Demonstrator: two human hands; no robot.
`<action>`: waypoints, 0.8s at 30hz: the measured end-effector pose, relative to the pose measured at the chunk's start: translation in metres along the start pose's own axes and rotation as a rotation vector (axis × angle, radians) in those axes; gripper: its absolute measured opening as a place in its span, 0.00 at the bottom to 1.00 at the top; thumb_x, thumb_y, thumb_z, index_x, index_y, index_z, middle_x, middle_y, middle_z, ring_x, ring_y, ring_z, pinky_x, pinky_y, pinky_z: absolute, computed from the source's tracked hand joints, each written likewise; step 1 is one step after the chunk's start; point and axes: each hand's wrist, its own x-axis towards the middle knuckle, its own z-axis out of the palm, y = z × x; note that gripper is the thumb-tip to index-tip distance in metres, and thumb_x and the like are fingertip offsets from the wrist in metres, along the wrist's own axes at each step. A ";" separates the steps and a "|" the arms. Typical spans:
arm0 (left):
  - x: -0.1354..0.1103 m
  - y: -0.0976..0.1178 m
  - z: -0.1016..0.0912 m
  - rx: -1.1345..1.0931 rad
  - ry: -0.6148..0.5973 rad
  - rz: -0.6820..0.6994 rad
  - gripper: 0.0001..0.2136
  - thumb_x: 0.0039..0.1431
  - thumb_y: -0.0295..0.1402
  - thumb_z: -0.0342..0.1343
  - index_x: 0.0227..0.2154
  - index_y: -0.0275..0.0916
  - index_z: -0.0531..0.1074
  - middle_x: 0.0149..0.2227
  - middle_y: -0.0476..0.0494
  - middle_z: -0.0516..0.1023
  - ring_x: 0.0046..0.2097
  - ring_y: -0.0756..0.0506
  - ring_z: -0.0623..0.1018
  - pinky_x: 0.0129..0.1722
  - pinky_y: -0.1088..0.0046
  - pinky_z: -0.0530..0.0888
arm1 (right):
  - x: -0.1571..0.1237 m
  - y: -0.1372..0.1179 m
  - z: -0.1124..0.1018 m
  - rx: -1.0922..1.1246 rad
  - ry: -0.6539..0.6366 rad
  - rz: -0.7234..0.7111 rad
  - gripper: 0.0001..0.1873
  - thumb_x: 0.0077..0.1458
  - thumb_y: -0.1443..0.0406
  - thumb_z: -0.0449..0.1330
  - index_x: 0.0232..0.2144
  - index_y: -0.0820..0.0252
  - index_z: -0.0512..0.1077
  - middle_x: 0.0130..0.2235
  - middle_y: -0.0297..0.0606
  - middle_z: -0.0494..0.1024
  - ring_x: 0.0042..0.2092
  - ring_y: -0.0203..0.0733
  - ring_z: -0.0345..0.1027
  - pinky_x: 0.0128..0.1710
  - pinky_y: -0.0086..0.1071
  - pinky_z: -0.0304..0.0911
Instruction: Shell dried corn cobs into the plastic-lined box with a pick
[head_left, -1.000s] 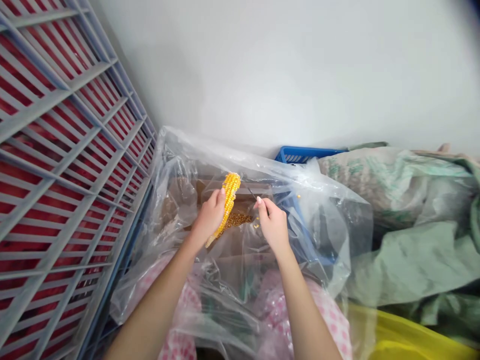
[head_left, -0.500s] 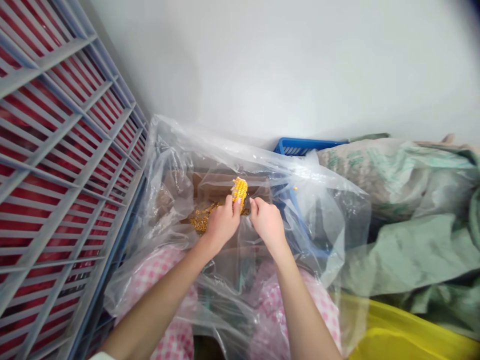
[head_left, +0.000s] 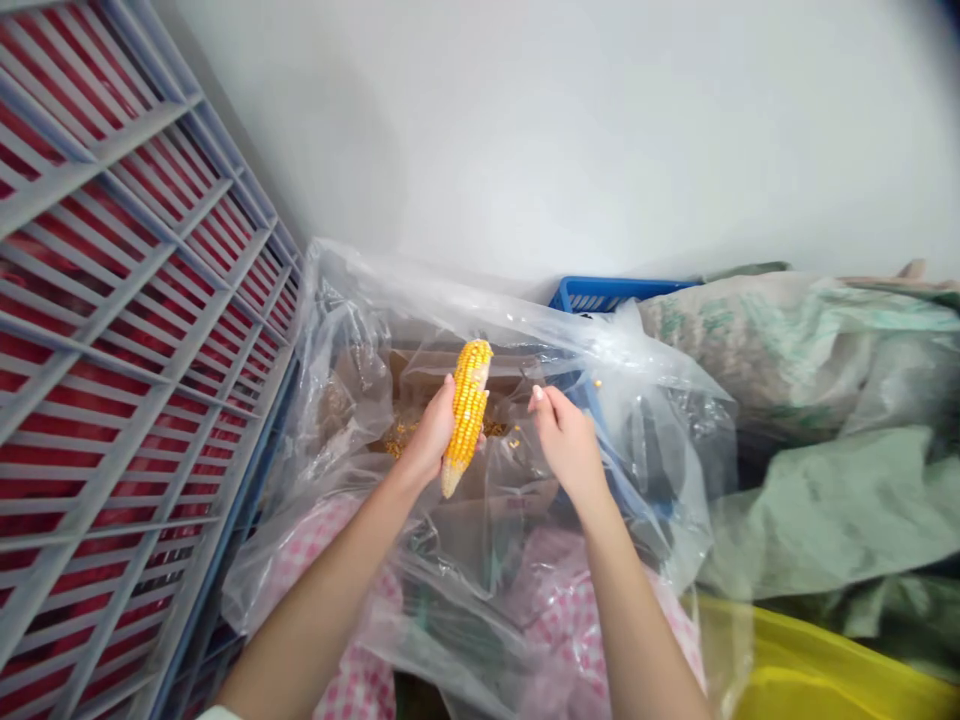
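Observation:
My left hand (head_left: 437, 425) is wrapped round an ear of corn (head_left: 466, 415), its yellow kernels showing and its pale pointed end toward me. A bare patch without kernels shows near the far end. Apart from the corn, to its right, my right hand (head_left: 562, 428) is closed in a pinch. A thin dark tool (head_left: 526, 374) sticks out from its fingers, too blurred to name exactly. Below both hands lies a cardboard box lined with a clear plastic bag (head_left: 352, 350). Loose corn kernels (head_left: 399, 437) lie inside, partly hidden by my left hand.
A grey slatted crate (head_left: 142, 330) with red behind its slats rises at the left. To the right are a blue basket (head_left: 619, 290), a pale woven sack (head_left: 795, 350), green cloth (head_left: 832, 500) and a yellow tub (head_left: 825, 665). A white wall (head_left: 562, 130) stands behind.
My left hand has turned the ear of corn so its long side faces me, and it sits lower. My right hand has moved away to the right.

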 end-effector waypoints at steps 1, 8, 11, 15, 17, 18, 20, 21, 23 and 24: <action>0.001 0.002 -0.002 -0.022 0.008 0.019 0.24 0.58 0.50 0.35 0.39 0.35 0.67 0.16 0.50 0.68 0.17 0.50 0.70 0.18 0.76 0.68 | 0.000 0.002 -0.002 0.056 0.002 0.021 0.21 0.59 0.54 0.41 0.26 0.58 0.66 0.18 0.29 0.63 0.21 0.33 0.57 0.24 0.25 0.50; -0.002 0.007 -0.007 -0.195 -0.161 0.019 0.25 0.58 0.50 0.34 0.31 0.34 0.68 0.18 0.47 0.71 0.20 0.51 0.72 0.20 0.78 0.70 | -0.003 -0.002 0.010 0.267 -0.074 0.014 0.22 0.56 0.50 0.45 0.26 0.59 0.68 0.21 0.31 0.66 0.24 0.35 0.58 0.24 0.26 0.52; -0.004 0.012 -0.010 -0.290 -0.229 -0.036 0.25 0.56 0.53 0.36 0.32 0.37 0.69 0.22 0.48 0.73 0.21 0.52 0.72 0.19 0.76 0.70 | -0.004 -0.006 0.014 0.373 -0.042 0.033 0.23 0.55 0.49 0.44 0.24 0.59 0.65 0.19 0.30 0.63 0.23 0.34 0.56 0.23 0.26 0.51; -0.003 0.014 -0.011 -0.319 -0.230 -0.082 0.24 0.56 0.52 0.40 0.35 0.35 0.70 0.22 0.47 0.73 0.22 0.51 0.73 0.21 0.75 0.72 | -0.005 -0.015 0.016 0.460 0.005 0.080 0.21 0.53 0.48 0.48 0.22 0.58 0.61 0.18 0.27 0.59 0.22 0.32 0.53 0.23 0.25 0.51; -0.001 0.010 -0.009 -0.283 -0.186 -0.051 0.23 0.57 0.50 0.42 0.34 0.34 0.71 0.20 0.46 0.73 0.22 0.51 0.73 0.23 0.76 0.72 | -0.004 -0.022 0.019 0.487 0.015 0.101 0.20 0.50 0.48 0.52 0.22 0.58 0.61 0.18 0.25 0.58 0.22 0.31 0.53 0.23 0.25 0.51; 0.000 0.008 -0.007 -0.267 -0.164 -0.022 0.22 0.57 0.48 0.44 0.34 0.34 0.71 0.21 0.46 0.73 0.22 0.51 0.73 0.23 0.77 0.72 | -0.004 -0.025 0.021 0.501 0.013 0.112 0.19 0.48 0.48 0.54 0.23 0.58 0.60 0.19 0.25 0.58 0.22 0.31 0.53 0.23 0.25 0.51; 0.001 0.003 -0.003 -0.261 -0.143 0.031 0.18 0.57 0.45 0.46 0.35 0.34 0.71 0.22 0.46 0.75 0.22 0.52 0.74 0.24 0.78 0.71 | -0.002 -0.028 0.027 0.537 -0.014 0.135 0.19 0.45 0.49 0.57 0.24 0.57 0.60 0.20 0.25 0.60 0.22 0.31 0.55 0.22 0.25 0.52; 0.001 0.002 -0.002 -0.271 -0.145 0.042 0.17 0.58 0.43 0.46 0.35 0.34 0.71 0.23 0.46 0.75 0.22 0.52 0.74 0.24 0.78 0.71 | -0.001 -0.027 0.029 0.558 -0.026 0.145 0.19 0.44 0.49 0.57 0.25 0.57 0.60 0.21 0.25 0.62 0.22 0.31 0.56 0.22 0.25 0.53; 0.001 0.001 0.000 -0.302 -0.167 -0.002 0.18 0.59 0.43 0.43 0.34 0.33 0.71 0.22 0.45 0.75 0.22 0.51 0.73 0.23 0.77 0.72 | 0.002 -0.022 0.033 0.574 -0.008 0.154 0.18 0.47 0.49 0.54 0.27 0.57 0.61 0.22 0.27 0.64 0.23 0.32 0.58 0.23 0.26 0.54; 0.001 0.002 0.000 -0.321 -0.176 -0.033 0.19 0.59 0.44 0.41 0.32 0.32 0.71 0.21 0.45 0.74 0.21 0.51 0.73 0.22 0.77 0.71 | 0.003 -0.019 0.033 0.566 0.012 0.147 0.17 0.50 0.50 0.52 0.28 0.57 0.62 0.22 0.28 0.65 0.23 0.33 0.59 0.23 0.26 0.54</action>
